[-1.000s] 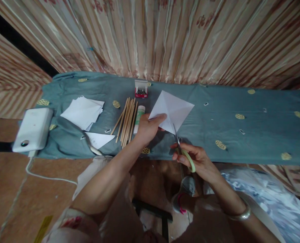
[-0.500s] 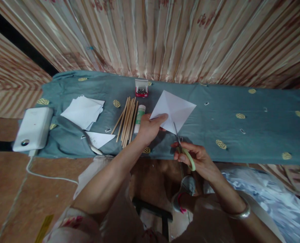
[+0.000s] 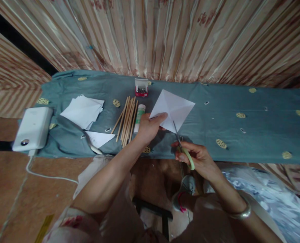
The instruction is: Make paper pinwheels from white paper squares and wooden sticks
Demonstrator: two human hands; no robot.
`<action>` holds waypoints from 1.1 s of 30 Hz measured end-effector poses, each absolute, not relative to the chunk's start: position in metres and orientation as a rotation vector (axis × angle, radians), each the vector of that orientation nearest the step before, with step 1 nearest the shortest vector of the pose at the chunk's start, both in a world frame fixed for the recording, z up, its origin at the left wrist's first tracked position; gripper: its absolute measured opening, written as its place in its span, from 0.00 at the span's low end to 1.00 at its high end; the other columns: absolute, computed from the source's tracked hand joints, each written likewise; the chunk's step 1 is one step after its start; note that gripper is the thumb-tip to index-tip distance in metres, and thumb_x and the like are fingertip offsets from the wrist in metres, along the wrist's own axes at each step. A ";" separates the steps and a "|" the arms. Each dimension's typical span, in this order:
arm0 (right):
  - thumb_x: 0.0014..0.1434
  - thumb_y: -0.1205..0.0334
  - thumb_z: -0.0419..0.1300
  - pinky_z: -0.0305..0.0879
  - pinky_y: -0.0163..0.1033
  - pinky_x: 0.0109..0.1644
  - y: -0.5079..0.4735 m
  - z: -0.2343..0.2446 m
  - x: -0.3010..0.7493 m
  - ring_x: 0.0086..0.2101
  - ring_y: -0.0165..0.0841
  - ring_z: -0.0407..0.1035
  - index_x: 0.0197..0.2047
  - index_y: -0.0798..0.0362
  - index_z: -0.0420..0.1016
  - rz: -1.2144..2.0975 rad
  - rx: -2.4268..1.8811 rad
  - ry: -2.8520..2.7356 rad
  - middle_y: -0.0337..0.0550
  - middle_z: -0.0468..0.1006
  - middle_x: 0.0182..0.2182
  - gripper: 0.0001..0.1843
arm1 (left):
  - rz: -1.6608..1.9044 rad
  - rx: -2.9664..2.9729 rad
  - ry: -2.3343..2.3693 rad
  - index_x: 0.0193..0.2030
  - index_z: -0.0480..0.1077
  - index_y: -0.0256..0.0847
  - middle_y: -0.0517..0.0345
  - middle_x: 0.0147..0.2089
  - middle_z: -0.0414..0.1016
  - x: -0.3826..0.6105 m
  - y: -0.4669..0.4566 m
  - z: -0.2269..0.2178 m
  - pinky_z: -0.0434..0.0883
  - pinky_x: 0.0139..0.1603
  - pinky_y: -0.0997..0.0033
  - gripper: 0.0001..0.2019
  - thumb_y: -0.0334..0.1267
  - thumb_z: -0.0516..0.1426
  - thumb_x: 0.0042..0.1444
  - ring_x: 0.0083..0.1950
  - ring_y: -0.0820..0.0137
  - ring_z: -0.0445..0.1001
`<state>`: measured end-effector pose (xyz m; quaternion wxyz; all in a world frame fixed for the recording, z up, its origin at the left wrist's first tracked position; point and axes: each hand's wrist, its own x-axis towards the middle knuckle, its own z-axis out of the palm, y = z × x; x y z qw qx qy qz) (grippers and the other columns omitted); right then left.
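Note:
My left hand [image 3: 147, 127] pinches the near left edge of a white creased paper square [image 3: 174, 108], held just above the blue-grey cloth. My right hand [image 3: 196, 159] grips green-handled scissors [image 3: 182, 146], fingers through the loops. The blades point up into the paper's near corner along a crease. A metal bangle circles my right wrist.
On the blue-grey cloth [image 3: 241, 135] lie a bundle of wooden sticks [image 3: 127, 119], a glue stick [image 3: 139, 118], a red box of staples [image 3: 141, 88], a stack of white paper [image 3: 82, 111], a paper triangle [image 3: 99, 138] and a white device [image 3: 32, 128] with a cord. Striped curtain behind.
The scissor blades have crept slightly farther up into the paper. Both hands otherwise stay in place.

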<state>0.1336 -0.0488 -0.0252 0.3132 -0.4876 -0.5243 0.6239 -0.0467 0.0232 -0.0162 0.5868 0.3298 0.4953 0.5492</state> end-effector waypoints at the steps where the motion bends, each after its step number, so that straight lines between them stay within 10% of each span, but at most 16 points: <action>1: 0.47 0.46 0.70 0.61 0.33 0.27 -0.049 -0.025 0.133 0.23 0.27 0.62 0.41 0.51 0.79 1.647 -1.283 -1.374 0.35 0.70 0.22 0.22 | 1.281 0.768 1.159 0.29 0.74 0.34 0.54 0.27 0.77 -0.047 0.023 -0.016 0.73 0.22 0.74 0.10 0.40 0.65 0.43 0.26 0.70 0.74; 33: 0.45 0.43 0.69 0.59 0.31 0.24 -0.047 -0.018 0.128 0.22 0.25 0.60 0.38 0.53 0.79 1.532 -1.375 -1.429 0.35 0.70 0.20 0.24 | 1.257 0.781 1.174 0.26 0.74 0.35 0.55 0.26 0.77 -0.045 0.023 -0.019 0.72 0.22 0.74 0.09 0.40 0.63 0.42 0.25 0.70 0.73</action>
